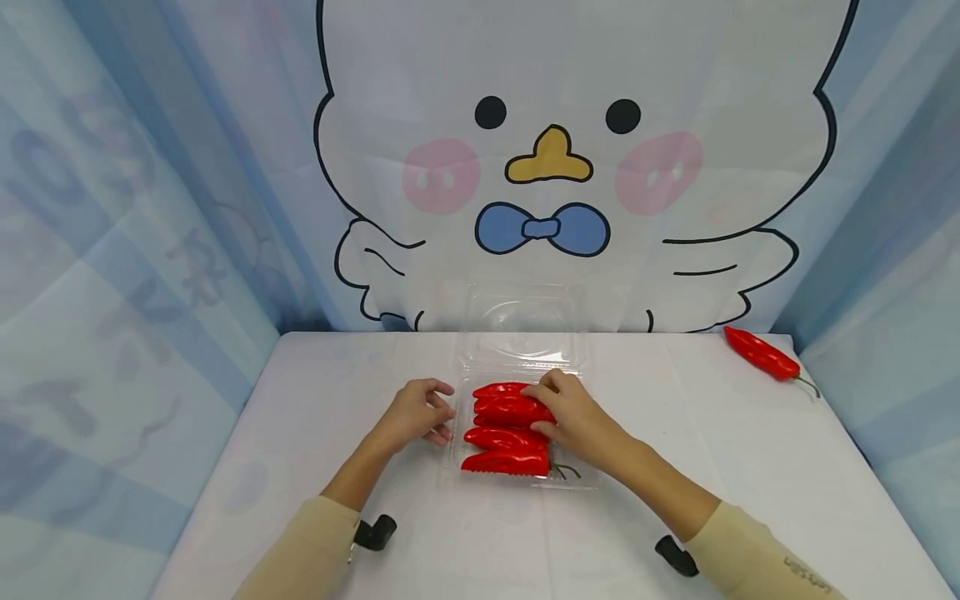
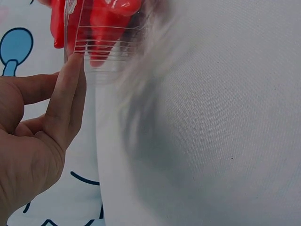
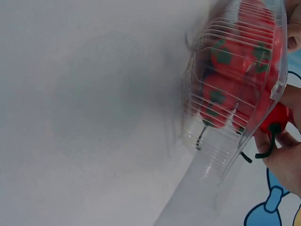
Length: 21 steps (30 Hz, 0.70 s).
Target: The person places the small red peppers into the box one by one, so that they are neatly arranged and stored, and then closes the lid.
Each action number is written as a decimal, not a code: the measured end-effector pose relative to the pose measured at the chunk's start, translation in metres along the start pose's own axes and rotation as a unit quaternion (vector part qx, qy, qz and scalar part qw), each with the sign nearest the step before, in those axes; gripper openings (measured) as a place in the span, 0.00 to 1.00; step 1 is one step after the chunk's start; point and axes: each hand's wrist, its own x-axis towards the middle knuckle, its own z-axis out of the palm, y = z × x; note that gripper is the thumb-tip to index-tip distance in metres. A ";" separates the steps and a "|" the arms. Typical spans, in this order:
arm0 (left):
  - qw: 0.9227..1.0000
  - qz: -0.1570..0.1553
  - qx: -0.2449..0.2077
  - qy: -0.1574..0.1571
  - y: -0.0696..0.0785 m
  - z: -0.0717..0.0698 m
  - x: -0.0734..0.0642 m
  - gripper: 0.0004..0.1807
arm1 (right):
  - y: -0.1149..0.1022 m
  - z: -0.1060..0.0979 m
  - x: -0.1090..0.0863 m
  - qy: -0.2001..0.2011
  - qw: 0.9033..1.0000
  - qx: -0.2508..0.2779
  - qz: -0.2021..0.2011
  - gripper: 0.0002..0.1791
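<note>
A clear plastic clamshell box [image 1: 459, 479] lies on the table with its lid [image 1: 521, 350] folded back. Several red peppers [image 1: 506, 462] fill it side by side, their green stems toward the right. My right hand [image 1: 573, 417] is over the box and grips a red pepper [image 3: 274, 117] by its stem end, above the others; part of that pepper is hidden by the fingers. At the box's left side is my left hand [image 1: 417, 414], fingers loosely bent and holding nothing. In the left wrist view its fingertips [image 2: 74, 61] are at the box's ribbed wall, apparently touching it.
One more red pepper [image 1: 761, 354] lies at the table's far right corner. A white cloth covers the table [image 1: 300, 400]. Behind it hangs a curtain [image 1: 225, 125] with a cartoon print, and the box's lid reaches up in front of that curtain.
</note>
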 end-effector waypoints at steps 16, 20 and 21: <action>1.000 0.009 -0.004 -0.002 0.000 -0.001 0.001 0.21 | -0.002 0.010 0.001 0.026 0.999 -0.019 -0.018 0.29; 1.000 0.005 0.000 -0.001 0.002 -0.002 0.001 0.21 | -0.003 0.012 0.002 0.027 0.999 -0.027 -0.017 0.28; 1.000 0.004 0.000 -0.001 0.002 -0.001 0.001 0.21 | -0.003 0.012 0.002 0.027 0.999 -0.028 -0.016 0.28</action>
